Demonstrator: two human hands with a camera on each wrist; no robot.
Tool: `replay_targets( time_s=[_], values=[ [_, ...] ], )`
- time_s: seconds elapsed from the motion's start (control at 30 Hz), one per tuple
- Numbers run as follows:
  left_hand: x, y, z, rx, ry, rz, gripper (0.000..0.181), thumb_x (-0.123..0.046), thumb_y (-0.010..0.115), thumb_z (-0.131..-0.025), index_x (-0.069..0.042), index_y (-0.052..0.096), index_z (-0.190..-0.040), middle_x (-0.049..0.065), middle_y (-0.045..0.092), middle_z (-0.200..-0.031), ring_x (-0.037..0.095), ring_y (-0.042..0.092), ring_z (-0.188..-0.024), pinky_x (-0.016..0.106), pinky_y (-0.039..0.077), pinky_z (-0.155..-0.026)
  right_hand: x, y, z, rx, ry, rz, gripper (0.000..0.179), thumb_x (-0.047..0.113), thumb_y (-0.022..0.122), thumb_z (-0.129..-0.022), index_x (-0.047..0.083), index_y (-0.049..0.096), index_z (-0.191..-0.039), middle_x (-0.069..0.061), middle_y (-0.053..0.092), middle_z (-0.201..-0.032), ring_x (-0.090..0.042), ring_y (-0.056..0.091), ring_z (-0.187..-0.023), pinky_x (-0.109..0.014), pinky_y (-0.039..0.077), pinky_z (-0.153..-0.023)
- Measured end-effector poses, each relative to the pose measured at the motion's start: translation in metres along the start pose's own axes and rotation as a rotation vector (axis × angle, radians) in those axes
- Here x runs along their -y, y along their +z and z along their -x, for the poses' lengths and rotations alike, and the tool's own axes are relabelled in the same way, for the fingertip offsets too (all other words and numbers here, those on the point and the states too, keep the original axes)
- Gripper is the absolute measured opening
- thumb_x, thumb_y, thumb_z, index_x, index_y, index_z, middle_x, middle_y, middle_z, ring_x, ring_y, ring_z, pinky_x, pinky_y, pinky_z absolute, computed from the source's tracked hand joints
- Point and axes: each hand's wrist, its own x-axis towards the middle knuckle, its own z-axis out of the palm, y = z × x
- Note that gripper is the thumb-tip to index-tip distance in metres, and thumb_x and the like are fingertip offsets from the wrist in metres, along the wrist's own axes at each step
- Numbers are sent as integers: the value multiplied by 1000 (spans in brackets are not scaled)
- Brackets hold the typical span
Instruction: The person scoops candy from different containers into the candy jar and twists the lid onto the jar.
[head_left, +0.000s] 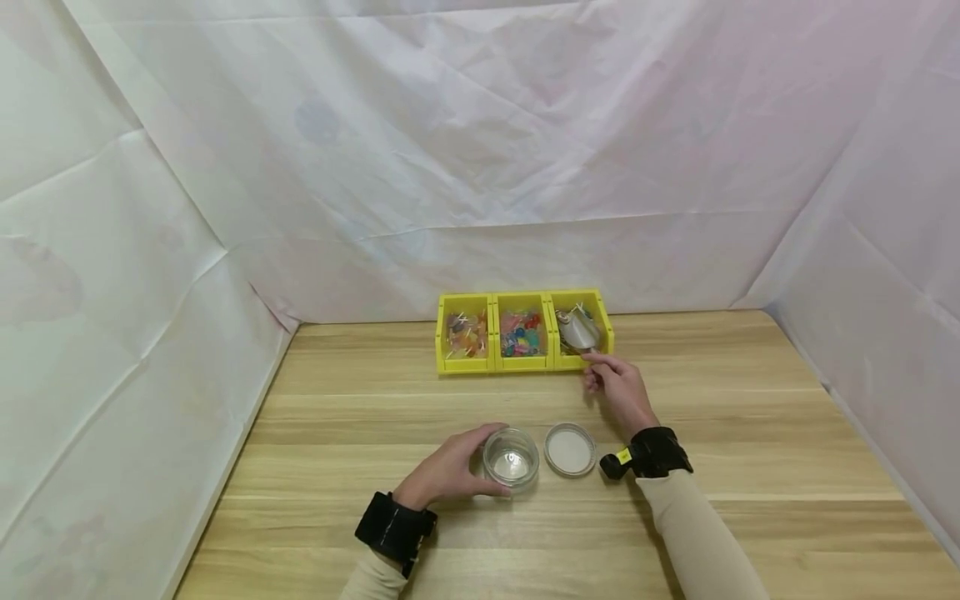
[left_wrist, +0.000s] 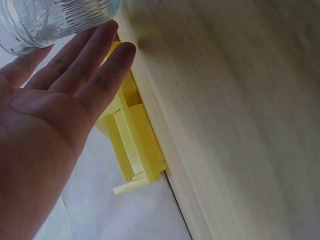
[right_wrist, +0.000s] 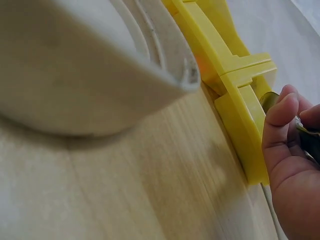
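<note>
My left hand (head_left: 453,467) curves round a clear glass jar (head_left: 512,472), its thumb on the near side and fingers on the far side. In the left wrist view the fingers lie along the jar's ribbed wall (left_wrist: 87,17). The jar stands upright on the table, its mouth uncovered. My right hand (head_left: 618,387) pinches the handle of a metal scoop (head_left: 579,332), whose bowl sits in the right yellow bin (head_left: 609,337) among small pieces with white sticks. In the right wrist view the bin's wall (right_wrist: 240,135) is just beside the fingers (right_wrist: 280,112).
A round jar lid (head_left: 570,451) lies on the table (head_left: 360,400) between the jar and my right forearm. The left yellow bin (head_left: 441,346) holds orange and purple pieces with white sticks; the middle bin (head_left: 522,364) holds colourful small pieces. White cloth (head_left: 487,167) hangs behind and at both sides.
</note>
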Motion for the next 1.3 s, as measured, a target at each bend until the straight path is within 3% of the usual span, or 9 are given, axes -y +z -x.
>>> replay_targets(
  time_s=[0.63, 0.83, 1.07, 1.3],
  values=[
    [1, 1, 0, -3, -15, -1, 93, -45, 87, -72, -19, 43, -149, -3, 52, -145, 19, 48, -134, 43, 40, -112, 5, -1, 16, -1, -10, -12, 34, 12, 44, -105, -5, 60, -130, -29, 57, -113, -12, 61, -78, -25, 55, -70],
    [0, 0, 1, -3, -21, 2, 92, -43, 88, -72, -21, 43, -149, -4, 53, -145, 18, 48, -134, 43, 40, -112, 6, -5, 27, 18, -24, -16, 35, 14, 44, -106, -7, 57, -131, -26, 58, -112, -14, 61, -81, -29, 56, -73],
    [0, 0, 0, -5, -14, -1, 92, -42, 88, -72, -18, 43, -149, -4, 53, -144, 18, 48, -134, 43, 39, -112, 8, -9, 40, 17, -16, -42, 35, 11, 44, -105, -6, 57, -132, -31, 55, -115, -13, 60, -80, -27, 55, -68],
    [0, 1, -1, -2, -1, -21, 91, -42, 87, -73, -18, 43, -149, -5, 53, -144, 16, 48, -134, 40, 40, -112, 7, -10, 47, 40, -44, -86, 31, 10, 45, -105, -6, 60, -126, -21, 58, -106, -16, 60, -80, -25, 54, -66]
  ],
)
